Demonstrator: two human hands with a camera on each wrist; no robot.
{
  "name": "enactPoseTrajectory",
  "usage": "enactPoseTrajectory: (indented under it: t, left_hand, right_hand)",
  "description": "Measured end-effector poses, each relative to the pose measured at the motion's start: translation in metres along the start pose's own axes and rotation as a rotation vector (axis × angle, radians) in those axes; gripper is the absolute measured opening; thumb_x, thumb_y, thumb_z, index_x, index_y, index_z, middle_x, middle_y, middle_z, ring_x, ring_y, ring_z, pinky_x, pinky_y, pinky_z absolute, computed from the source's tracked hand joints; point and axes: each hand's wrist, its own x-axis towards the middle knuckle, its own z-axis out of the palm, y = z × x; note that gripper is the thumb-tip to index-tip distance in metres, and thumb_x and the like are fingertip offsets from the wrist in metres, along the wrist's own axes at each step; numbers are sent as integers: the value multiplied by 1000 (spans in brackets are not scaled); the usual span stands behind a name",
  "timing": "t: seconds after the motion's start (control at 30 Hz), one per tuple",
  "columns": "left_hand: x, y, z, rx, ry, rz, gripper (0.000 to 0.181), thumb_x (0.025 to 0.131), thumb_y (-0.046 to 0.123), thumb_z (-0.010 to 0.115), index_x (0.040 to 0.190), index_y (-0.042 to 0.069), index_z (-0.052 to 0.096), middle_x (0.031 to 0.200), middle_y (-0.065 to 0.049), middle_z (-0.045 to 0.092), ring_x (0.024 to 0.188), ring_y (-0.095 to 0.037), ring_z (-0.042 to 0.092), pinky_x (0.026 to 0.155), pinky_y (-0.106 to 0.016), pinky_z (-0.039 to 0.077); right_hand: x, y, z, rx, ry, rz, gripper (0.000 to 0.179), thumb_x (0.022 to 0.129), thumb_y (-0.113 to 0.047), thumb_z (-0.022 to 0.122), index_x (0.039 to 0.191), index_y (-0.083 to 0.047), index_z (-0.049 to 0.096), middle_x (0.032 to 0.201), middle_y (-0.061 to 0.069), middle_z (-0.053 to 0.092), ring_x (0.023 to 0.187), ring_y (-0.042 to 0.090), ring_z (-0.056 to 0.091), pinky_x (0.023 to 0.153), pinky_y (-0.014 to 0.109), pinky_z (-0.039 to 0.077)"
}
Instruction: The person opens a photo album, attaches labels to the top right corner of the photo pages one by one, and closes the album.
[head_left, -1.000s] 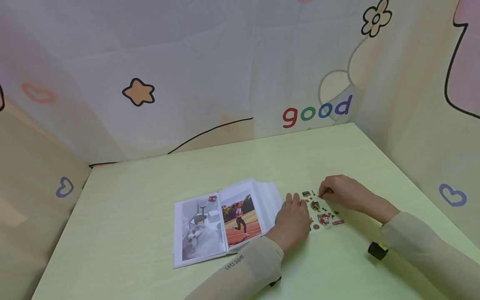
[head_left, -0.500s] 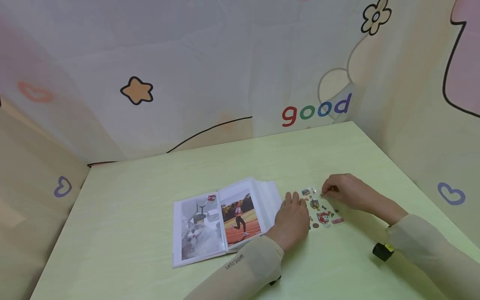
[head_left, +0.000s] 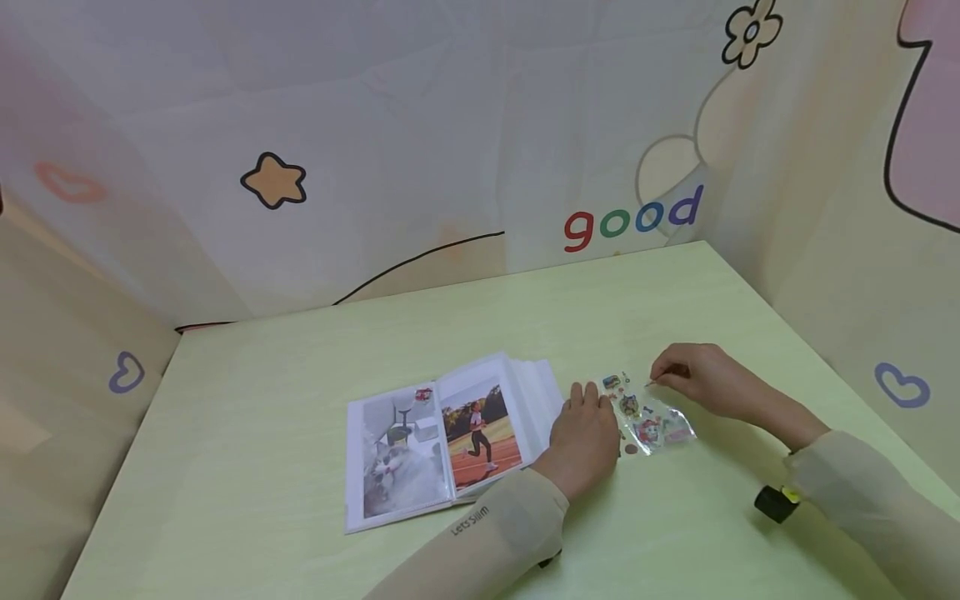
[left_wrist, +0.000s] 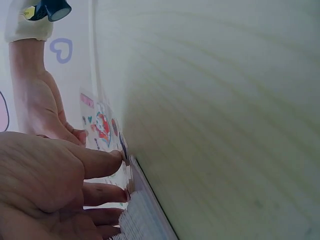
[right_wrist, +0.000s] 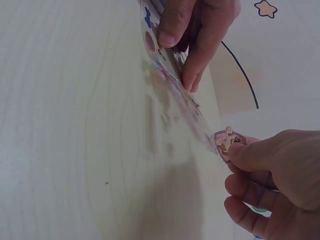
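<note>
Sticker (right_wrist: 222, 141): small, shield-shaped, at the fingertips of the right hand (head_left: 701, 379); whether it is wholly free of the sticker sheet (head_left: 639, 421) I cannot tell.
Right grip: clamped on the sticker, thumb over part of its face; the nearer hand.
Sheet from right fingertips: towards 7 o'clock, its 3 o'clock side tilted up; long axis unclear, as part is covered.
Left hand (head_left: 585, 437): on the sheet's 9 o'clock side, fingers fairly straight, thumb apart from them, pinching nothing visible.
Open album (head_left: 447, 454): between 8 and 9 o'clock from the sticker, left hand between; page long axes roughly 12 to 6.
Worktop (head_left: 315, 358): flat, pale green, stretching past 12 o'clock of the sheet to a printed backdrop (head_left: 390, 167), well apart from both hands.
</note>
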Motion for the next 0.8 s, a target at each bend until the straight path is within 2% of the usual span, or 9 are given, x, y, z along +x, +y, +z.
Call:
enactPoseTrajectory:
  t: [0.2,0.3,0.4,0.53,0.63,0.73,0.8]
  left_hand:
    - [1,0,0,-16,-6,-7,43,107,27,52,145,10,58,150,-5,49,138,-20,43,110,-26,39]
    - [1,0,0,-4,5,-6,41,107,27,51,143,10,60,143,-4,52,130,-19,46,108,-29,40]
    - [0,0,1,15,21,-11,39,107,27,50,141,12,61,136,-3,54,122,-19,47,104,-34,41]
    - [-1,0,1,2,18,-25,41,107,29,50,143,13,60,141,-3,53,125,-20,46,102,-38,42]
    - [0,0,1,-9,16,-25,41,107,33,52,142,14,61,138,-1,54,122,-18,46,95,-35,43]
    - [0,-1,-1,-21,7,-22,40,105,37,57,137,15,64,128,0,54,112,-16,46,84,-32,42]
    - [1,-2,-2,-28,2,-20,38,104,36,58,136,15,65,125,0,55,109,-16,45,81,-31,41]
  right_hand:
    - [-2,3,-3,-5,41,-5,13,89,4,76,92,-8,73,89,1,71,79,11,62,71,25,56]
    - [-4,4,-5,12,65,9,12,90,4,75,92,-8,72,88,2,71,78,10,61,69,24,55]
    - [-6,5,-6,49,58,17,11,91,4,74,93,-7,72,89,7,71,79,10,61,69,23,54]
    - [-6,5,-5,78,35,13,11,92,4,72,94,-6,72,91,8,71,81,9,61,72,23,55]
    - [-6,2,-4,89,33,6,13,92,6,71,95,-6,73,91,3,72,82,10,63,73,23,56]
    - [-5,-1,-4,96,33,-1,13,93,6,71,96,-6,73,92,0,73,84,15,66,74,23,57]
    - [-4,-3,-4,98,36,-7,13,93,7,71,98,-5,74,94,1,73,85,18,67,75,23,58]
